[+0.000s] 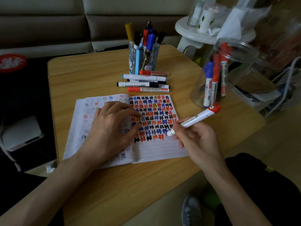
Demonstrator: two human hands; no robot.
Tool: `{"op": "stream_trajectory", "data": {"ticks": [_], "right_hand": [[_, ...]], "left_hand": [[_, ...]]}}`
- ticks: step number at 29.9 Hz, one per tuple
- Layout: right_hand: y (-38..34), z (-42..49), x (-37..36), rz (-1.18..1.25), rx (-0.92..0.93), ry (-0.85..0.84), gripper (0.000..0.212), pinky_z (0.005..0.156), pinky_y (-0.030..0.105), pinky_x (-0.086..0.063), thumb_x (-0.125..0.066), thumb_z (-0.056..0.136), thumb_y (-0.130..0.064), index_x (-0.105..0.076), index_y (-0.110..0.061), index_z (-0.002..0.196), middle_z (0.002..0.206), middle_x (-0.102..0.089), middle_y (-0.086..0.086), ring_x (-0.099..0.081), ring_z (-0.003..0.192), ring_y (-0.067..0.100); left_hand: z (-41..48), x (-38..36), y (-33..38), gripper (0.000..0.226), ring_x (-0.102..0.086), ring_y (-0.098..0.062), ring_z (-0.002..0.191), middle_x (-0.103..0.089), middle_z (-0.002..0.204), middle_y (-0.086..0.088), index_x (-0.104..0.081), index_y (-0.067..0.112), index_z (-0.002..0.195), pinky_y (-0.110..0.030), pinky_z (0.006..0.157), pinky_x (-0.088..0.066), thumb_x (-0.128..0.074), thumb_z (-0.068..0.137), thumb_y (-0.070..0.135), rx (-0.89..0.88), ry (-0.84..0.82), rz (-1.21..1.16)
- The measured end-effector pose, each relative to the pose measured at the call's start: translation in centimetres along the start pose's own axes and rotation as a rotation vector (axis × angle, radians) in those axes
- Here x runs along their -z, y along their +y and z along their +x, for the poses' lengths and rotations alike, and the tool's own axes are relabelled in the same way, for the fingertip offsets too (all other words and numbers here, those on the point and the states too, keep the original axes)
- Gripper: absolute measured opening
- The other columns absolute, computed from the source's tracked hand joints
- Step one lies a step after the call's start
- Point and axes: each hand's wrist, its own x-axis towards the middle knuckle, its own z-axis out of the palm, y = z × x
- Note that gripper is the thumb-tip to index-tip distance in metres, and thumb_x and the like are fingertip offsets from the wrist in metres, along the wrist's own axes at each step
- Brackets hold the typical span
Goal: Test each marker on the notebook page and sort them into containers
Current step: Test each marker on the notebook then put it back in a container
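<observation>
"Presently, where is the marker under test, and what state is each grip in?" the trainee asks.

"The red marker [195,119] is in the right hand [195,137], at centre right of the frame," the instructor replies. "That grip is closed round the lower barrel in a pen hold. The writing end points down at the right edge of the test marks [153,115] on the notebook [156,150]. Whether the nib touches the paper cannot be told. The red cap [215,109] appears to sit on the rear end. The left hand [112,126] rests loosely spread across the page fold, gripping nothing."

"How will it handle?"

"Probably as light, rigid, smooth plastic. Hold it low on the barrel for control. Press lightly, as the nib is likely soft felt. The thin pages may shift unless held flat."

"What surrounds it?"

"Loose markers [145,82] lie in a row above the notebook on the counter [130,185]. Behind them stands a pen cup [143,62], crowded with markers. A clear jar [236,74] at right holds red and blue markers and stands just beside the marker's rear end. A careless lift could knock it."
</observation>
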Motion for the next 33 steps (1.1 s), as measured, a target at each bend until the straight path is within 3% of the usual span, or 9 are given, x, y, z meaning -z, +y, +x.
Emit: {"op": "stream_trajectory", "data": {"ticks": [2,5,10,14,22,28,33], "right_hand": [[0.16,0.01,-0.05,-0.031,0.017,-0.002,0.019,0.061,0.019,-0.052,-0.072,0.086,-0.032,-0.071,-0.016,0.096,0.076,-0.074,-0.002,-0.067,0.066,0.006],[0.57,0.09,-0.09,-0.133,0.092,-0.001,0.004,0.059,0.023,-0.052,-0.076,0.092,-0.020,-0.072,-0.022,0.092,0.077,-0.073,0.000,-0.067,0.069,0.016],[0.85,0.15,0.19,-0.114,0.103,0.018,0.004,0.063,0.030,-0.057,-0.073,0.093,-0.014,-0.072,-0.018,0.094,0.081,-0.073,0.003,-0.069,0.076,0.025],[0.82,0.13,0.23,-0.047,0.052,0.016,0.005,0.060,0.019,-0.051,-0.073,0.092,-0.015,-0.072,-0.020,0.093,0.076,-0.071,0.000,-0.064,0.070,0.014],[0.59,0.21,0.12,-0.092,0.113,0.014,0.011,0.060,0.020,-0.051,-0.074,0.092,-0.007,-0.071,-0.017,0.090,0.079,-0.072,0.007,-0.065,0.070,0.022],[0.79,0.12,0.18,-0.034,0.060,-0.012,0.002,0.060,0.023,-0.050,-0.074,0.093,-0.017,-0.074,-0.018,0.095,0.072,-0.069,0.001,-0.060,0.065,0.012],[0.77,0.15,0.05,-0.118,0.085,-0.019,0.007,0.061,0.027,-0.054,-0.074,0.092,-0.012,-0.073,-0.019,0.090,0.077,-0.072,0.005,-0.067,0.072,0.027]], "left_hand": [[0.00,0.06,0.02,0.039,-0.051,-0.018,0.125,-0.062,0.126,0.010,-0.071,0.033,0.117,-0.047,0.101,-0.043,-0.054,0.089,0.055,0.002,-0.002,0.001],[-0.01,0.09,0.05,0.039,-0.052,-0.018,0.124,-0.062,0.126,0.010,-0.071,0.033,0.117,-0.047,0.100,-0.043,-0.054,0.089,0.055,-0.002,0.004,0.001],[-0.04,0.02,0.15,0.038,-0.054,-0.019,0.122,-0.063,0.124,0.009,-0.072,0.032,0.115,-0.049,0.099,-0.044,-0.055,0.089,0.053,-0.003,0.014,-0.009],[-0.06,0.04,0.09,0.038,-0.053,-0.018,0.123,-0.063,0.124,0.010,-0.072,0.033,0.116,-0.048,0.100,-0.044,-0.056,0.089,0.053,-0.003,0.009,-0.008],[-0.04,0.03,0.16,0.038,-0.053,-0.019,0.123,-0.063,0.124,0.009,-0.072,0.032,0.116,-0.049,0.100,-0.044,-0.055,0.089,0.053,0.000,0.009,-0.008],[-0.04,0.09,0.13,0.039,-0.053,-0.019,0.124,-0.063,0.124,0.009,-0.071,0.033,0.116,-0.050,0.100,-0.043,-0.054,0.088,0.054,0.005,0.001,-0.011],[-0.07,0.13,0.05,0.039,-0.052,-0.019,0.125,-0.062,0.125,0.009,-0.071,0.032,0.117,-0.050,0.101,-0.043,-0.054,0.089,0.054,0.002,-0.003,-0.006]]}}
